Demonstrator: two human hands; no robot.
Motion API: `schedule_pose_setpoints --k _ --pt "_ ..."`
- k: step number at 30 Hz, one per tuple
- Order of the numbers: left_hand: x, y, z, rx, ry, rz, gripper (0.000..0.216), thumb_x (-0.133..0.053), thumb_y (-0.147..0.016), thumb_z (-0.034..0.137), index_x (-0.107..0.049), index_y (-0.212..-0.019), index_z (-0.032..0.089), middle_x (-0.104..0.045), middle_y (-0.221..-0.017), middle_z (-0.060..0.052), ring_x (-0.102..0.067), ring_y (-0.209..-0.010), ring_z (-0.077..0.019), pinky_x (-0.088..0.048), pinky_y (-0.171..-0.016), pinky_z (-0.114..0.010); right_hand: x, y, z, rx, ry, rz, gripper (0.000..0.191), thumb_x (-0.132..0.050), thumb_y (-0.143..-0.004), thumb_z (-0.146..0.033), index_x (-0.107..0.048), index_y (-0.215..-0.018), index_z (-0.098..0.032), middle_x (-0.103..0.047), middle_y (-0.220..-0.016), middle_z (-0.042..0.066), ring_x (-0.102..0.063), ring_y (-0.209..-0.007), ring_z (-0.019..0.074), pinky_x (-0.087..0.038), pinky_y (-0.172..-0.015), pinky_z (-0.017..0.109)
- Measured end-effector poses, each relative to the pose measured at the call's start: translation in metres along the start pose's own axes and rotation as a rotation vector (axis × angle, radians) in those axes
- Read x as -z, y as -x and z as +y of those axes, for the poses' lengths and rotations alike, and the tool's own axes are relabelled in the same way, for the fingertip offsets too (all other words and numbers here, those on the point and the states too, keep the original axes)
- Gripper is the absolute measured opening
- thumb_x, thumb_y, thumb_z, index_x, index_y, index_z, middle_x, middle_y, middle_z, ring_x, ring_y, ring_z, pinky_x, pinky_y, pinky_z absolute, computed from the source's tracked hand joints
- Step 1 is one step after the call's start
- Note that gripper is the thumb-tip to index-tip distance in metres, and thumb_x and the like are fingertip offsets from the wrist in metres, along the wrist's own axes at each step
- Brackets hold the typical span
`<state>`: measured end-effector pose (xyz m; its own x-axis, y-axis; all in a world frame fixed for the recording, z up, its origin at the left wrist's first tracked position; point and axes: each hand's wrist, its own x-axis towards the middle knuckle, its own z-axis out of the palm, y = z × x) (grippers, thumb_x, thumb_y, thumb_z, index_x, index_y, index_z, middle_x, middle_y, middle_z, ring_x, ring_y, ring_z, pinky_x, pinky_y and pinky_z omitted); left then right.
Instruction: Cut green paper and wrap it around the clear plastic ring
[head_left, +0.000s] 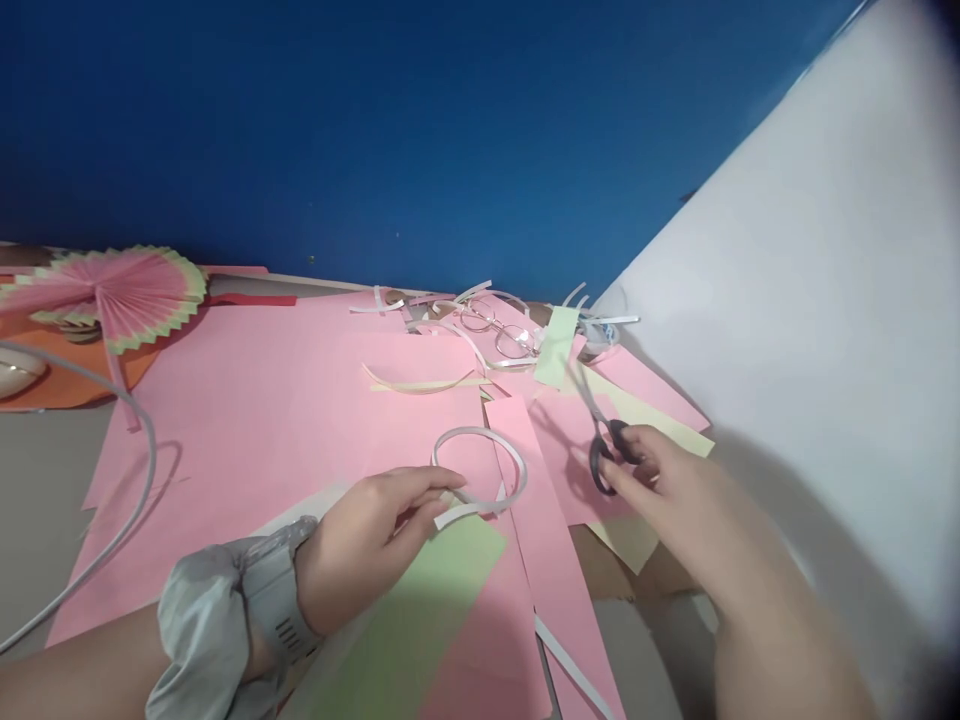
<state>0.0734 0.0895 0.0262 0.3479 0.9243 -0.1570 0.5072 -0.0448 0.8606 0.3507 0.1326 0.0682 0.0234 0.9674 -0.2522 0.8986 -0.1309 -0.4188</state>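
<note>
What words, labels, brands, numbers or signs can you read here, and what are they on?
None can be read.
The white paper strip, scissors and pink paper show no lettering.
Dark marks on the grey wristband look like slots, not letters.
The bluish object by the white surface is too blurred to tell.

1. A papercraft corner on a desk (34,480); whether in a home, classroom or office cannot be told.
2. Pink sheets (247,420), narrow paper strips (574,668), scissors (598,424) and a pleated paper fan (154,295) mark it as craft space.
3. A deep-blue wall (420,150) meets a white wall (825,250) around it.
4. Eyeglasses (515,341) among the scraps suggest someone's personal workspace, rather than a workshop.
</note>
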Motion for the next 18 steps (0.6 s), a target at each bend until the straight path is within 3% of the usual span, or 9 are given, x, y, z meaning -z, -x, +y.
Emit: schedule_pose_setpoints --k 2,4,9,12,14,16,18 --pt "0.001 0.000 0.000 0.059 0.060 0.000 0.031 -0.042 -0.087 0.024 -0.058 -0.113 0.024 -0.069 -0.097 0.001 -0.062 -0.081 -0.0141 -0.046 -0.071 -0.023 -0.004 -0.009 0.001 -0.135 0.125 0.190 0.035 -0.053 -0.076 -0.051 -0.053 -0.097 -0.023 -0.065 -0.093 0.007 -0.061 -0.075 0.0233 -0.039 -0.053 0.028" --pt "0.001 0.001 0.000 0.083 0.116 0.004 0.032 -0.042 -0.086 0.022 -0.058 -0.113 0.023 -0.069 -0.096 0.001 -0.063 -0.082 -0.0146 -0.046 -0.070 -0.023 -0.010 -0.014 0.001 -0.161 0.139 0.226 0.036 -0.053 -0.077 -0.049 -0.053 -0.102 -0.024 -0.066 -0.097 0.005 -0.062 -0.076 0.0229 -0.041 -0.055 0.028" --pt "0.001 0.001 0.002 0.067 0.139 0.018 0.034 -0.041 -0.084 0.020 -0.059 -0.113 0.022 -0.070 -0.095 0.001 -0.062 -0.085 -0.0153 -0.045 -0.070 -0.023 -0.017 -0.021 0.011 -0.023 0.214 0.262 0.036 -0.041 -0.085 -0.038 -0.057 -0.113 -0.023 -0.053 -0.123 0.006 -0.061 -0.094 0.0213 -0.047 -0.074 0.032" --pt "0.002 0.001 0.003 0.043 0.185 0.023 0.035 -0.041 -0.083 0.021 -0.059 -0.114 0.020 -0.070 -0.089 0.000 -0.061 -0.082 -0.0153 -0.045 -0.068 -0.022 -0.013 -0.023 0.015 0.055 0.298 0.285 0.040 -0.033 -0.087 -0.030 -0.058 -0.116 -0.020 -0.053 -0.122 0.009 -0.056 -0.105 0.0237 -0.045 -0.083 0.035" --pt "0.002 0.001 0.003 0.035 0.227 0.028 0.036 -0.041 -0.083 0.022 -0.059 -0.115 0.019 -0.069 -0.084 0.000 -0.061 -0.080 -0.0151 -0.045 -0.068 -0.023 -0.011 -0.018 0.009 0.068 0.319 0.321 0.039 -0.030 -0.089 -0.034 -0.059 -0.112 -0.021 -0.056 -0.116 0.009 -0.058 -0.099 0.0238 -0.045 -0.080 0.036" --pt "0.001 0.001 0.001 0.031 0.261 0.037 0.037 -0.042 -0.083 0.022 -0.059 -0.115 0.018 -0.069 -0.082 0.000 -0.060 -0.077 -0.0147 -0.045 -0.067 -0.023 -0.011 -0.007 -0.005 0.042 0.280 0.231 0.036 -0.033 -0.089 -0.047 -0.060 -0.096 -0.024 -0.062 -0.100 0.005 -0.061 -0.077 0.0196 -0.046 -0.065 0.032" --pt "-0.001 0.001 -0.002 0.025 0.290 0.046 0.038 -0.041 -0.083 0.023 -0.058 -0.116 0.018 -0.068 -0.082 -0.001 -0.060 -0.075 -0.0142 -0.045 -0.067 -0.023 -0.017 0.006 -0.021 0.046 0.244 -0.014 0.038 -0.037 -0.085 -0.059 -0.056 -0.080 -0.026 -0.062 -0.080 0.000 -0.058 -0.063 0.0167 -0.042 -0.053 0.028"
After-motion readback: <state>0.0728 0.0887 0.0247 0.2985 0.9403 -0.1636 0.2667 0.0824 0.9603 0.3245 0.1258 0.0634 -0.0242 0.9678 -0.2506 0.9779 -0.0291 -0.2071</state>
